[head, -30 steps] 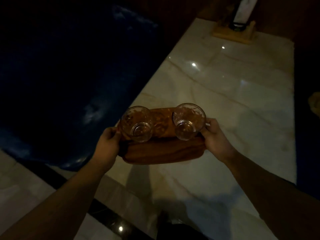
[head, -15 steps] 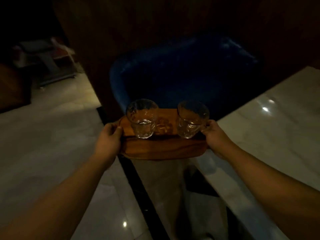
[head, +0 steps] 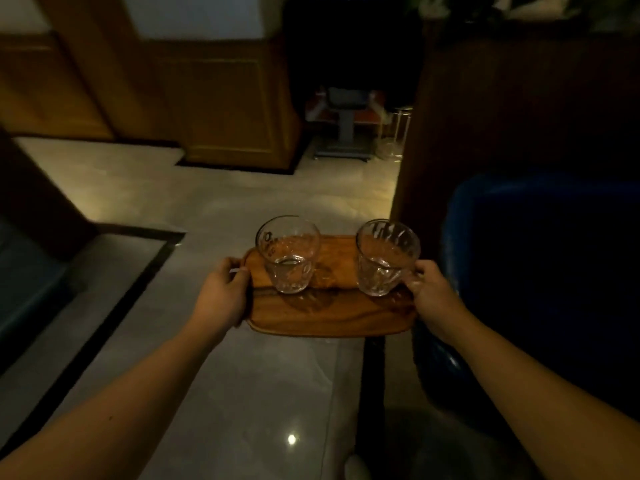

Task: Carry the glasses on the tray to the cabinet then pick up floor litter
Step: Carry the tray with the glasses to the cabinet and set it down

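Both bare forearms reach forward from the near corners of the view and converge toward the middle, held roughly level. The left hand [head: 221, 294] is curled over the left end of the oval brown wooden tray [head: 332, 315], thumb on top of the rim, fingers wrapped underneath out of sight. The right hand [head: 431, 296] clamps the tray's right end the same way, thumb lying along the top edge, knuckles turned outward. Both wrists are straight, in line with the forearms.
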